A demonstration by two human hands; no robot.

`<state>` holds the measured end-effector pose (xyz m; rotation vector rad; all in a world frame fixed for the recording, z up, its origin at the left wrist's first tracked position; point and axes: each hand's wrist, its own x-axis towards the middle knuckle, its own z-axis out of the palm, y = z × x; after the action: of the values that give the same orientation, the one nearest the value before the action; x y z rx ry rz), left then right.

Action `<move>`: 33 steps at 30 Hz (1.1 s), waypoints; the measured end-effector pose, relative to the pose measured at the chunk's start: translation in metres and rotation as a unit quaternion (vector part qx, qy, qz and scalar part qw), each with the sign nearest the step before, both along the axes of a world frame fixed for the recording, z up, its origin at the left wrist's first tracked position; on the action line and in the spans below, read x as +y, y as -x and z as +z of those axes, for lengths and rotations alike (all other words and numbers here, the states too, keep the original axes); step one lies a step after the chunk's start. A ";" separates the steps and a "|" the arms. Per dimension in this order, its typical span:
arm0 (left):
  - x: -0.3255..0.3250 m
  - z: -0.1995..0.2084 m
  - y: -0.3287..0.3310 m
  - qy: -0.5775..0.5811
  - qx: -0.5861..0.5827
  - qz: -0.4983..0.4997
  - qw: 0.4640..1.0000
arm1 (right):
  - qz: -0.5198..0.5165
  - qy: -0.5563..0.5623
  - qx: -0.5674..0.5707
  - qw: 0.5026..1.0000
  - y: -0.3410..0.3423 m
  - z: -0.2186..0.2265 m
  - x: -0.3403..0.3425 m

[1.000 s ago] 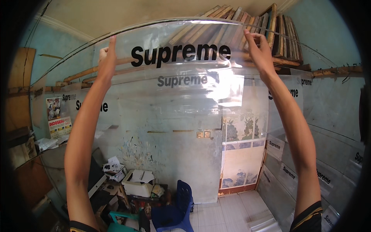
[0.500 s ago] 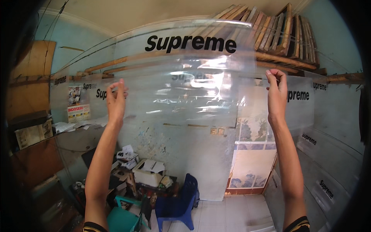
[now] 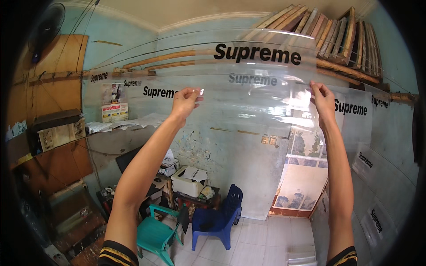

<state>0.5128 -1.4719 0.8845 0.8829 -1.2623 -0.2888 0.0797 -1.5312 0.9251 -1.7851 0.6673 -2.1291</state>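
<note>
Because the clear printed sheet seems merely draped over the thin line, right of its visible middle, an uneven tug could drag it askew or off. The left hand pinches what looks like the sheet's left edge; the right hand is at the right edge, though whether it grips film I cannot tell. Just beyond, the neighbouring sheet hangs close enough to cling. Above, wooden frames could snag lifted film.

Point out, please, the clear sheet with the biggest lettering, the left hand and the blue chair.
Clear sheet (image 3: 257, 53), head view: black lettering near its top.
Left hand (image 3: 185, 103), head view: middle of hand.
Blue chair (image 3: 231, 204), head view: its backrest.
</note>
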 end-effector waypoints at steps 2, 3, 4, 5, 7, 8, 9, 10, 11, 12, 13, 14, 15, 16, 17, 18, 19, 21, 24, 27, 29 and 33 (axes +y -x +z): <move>-0.003 -0.003 0.002 -0.014 0.011 -0.005 1.000 | 0.024 0.001 0.005 1.000 0.001 -0.003 -0.002; -0.004 -0.005 0.003 -0.027 0.016 -0.008 0.999 | 0.018 -0.009 0.005 1.000 0.002 -0.005 -0.004; -0.004 -0.007 0.005 -0.025 0.013 -0.004 1.000 | 0.027 -0.009 0.002 1.000 0.004 -0.006 -0.006; -0.005 -0.008 0.006 -0.025 0.011 -0.001 1.000 | 0.050 -0.015 -0.003 0.999 0.005 -0.007 -0.008; -0.005 -0.013 0.009 -0.013 0.012 0.002 1.000 | 0.041 0.003 -0.001 0.999 0.009 -0.010 -0.013; -0.005 -0.015 0.011 -0.005 0.015 0.002 1.000 | 0.040 0.015 0.003 0.999 0.011 -0.011 -0.014; -0.005 -0.018 0.012 -0.009 0.022 0.006 1.000 | 0.053 0.011 -0.002 0.999 0.013 -0.012 -0.016; -0.005 -0.019 0.012 0.001 0.035 -0.007 0.999 | 0.060 0.007 -0.003 0.998 0.015 -0.012 -0.017; -0.005 -0.020 0.013 0.016 0.036 -0.010 0.999 | 0.046 0.021 0.007 0.999 0.016 -0.012 -0.019; -0.004 -0.021 0.012 0.016 0.042 -0.009 0.999 | 0.046 0.017 0.008 0.999 0.017 -0.012 -0.020; -0.005 -0.022 0.012 0.018 0.048 -0.006 0.999 | 0.063 0.019 0.009 0.998 0.018 -0.013 -0.022; -0.004 -0.022 0.010 -0.018 0.017 0.011 1.000 | 0.087 0.024 0.006 0.996 0.018 -0.013 -0.023; -0.004 -0.024 0.010 -0.023 0.014 0.003 1.000 | 0.062 0.014 0.004 0.998 0.019 -0.014 -0.025; -0.004 -0.025 0.008 -0.019 0.016 0.008 1.000 | 0.066 0.017 0.006 0.998 0.019 -0.016 -0.027; -0.004 -0.026 0.008 -0.019 0.016 0.013 1.000 | 0.085 0.019 0.010 0.996 0.019 -0.018 -0.030; -0.004 -0.028 0.007 -0.014 0.019 0.002 1.000 | 0.075 0.012 0.018 0.997 0.020 -0.020 -0.032; -0.004 -0.029 0.007 -0.013 0.019 -0.011 1.000 | 0.084 0.027 0.024 0.996 0.020 -0.022 -0.035; -0.002 -0.032 0.009 -0.011 0.018 -0.029 0.999 | 0.126 0.027 0.016 0.992 0.020 -0.026 -0.040; 0.000 -0.032 0.013 -0.005 0.020 -0.042 0.999 | 0.136 0.050 0.022 0.989 0.019 -0.029 -0.044; 0.000 -0.026 0.018 -0.002 0.056 -0.063 0.996 | 0.130 0.050 0.018 0.990 0.018 -0.029 -0.043; 0.000 -0.022 0.020 -0.008 0.113 -0.094 0.989 | 0.139 0.056 0.022 0.989 0.018 -0.027 -0.040; -0.004 -0.018 0.021 0.002 0.085 -0.067 0.994 | 0.156 0.060 0.030 0.985 0.021 -0.023 -0.032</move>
<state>0.4919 -1.4760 0.8660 0.7546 -1.1640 -0.4594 0.0587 -1.5627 0.9023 -1.8793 0.2535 -1.9451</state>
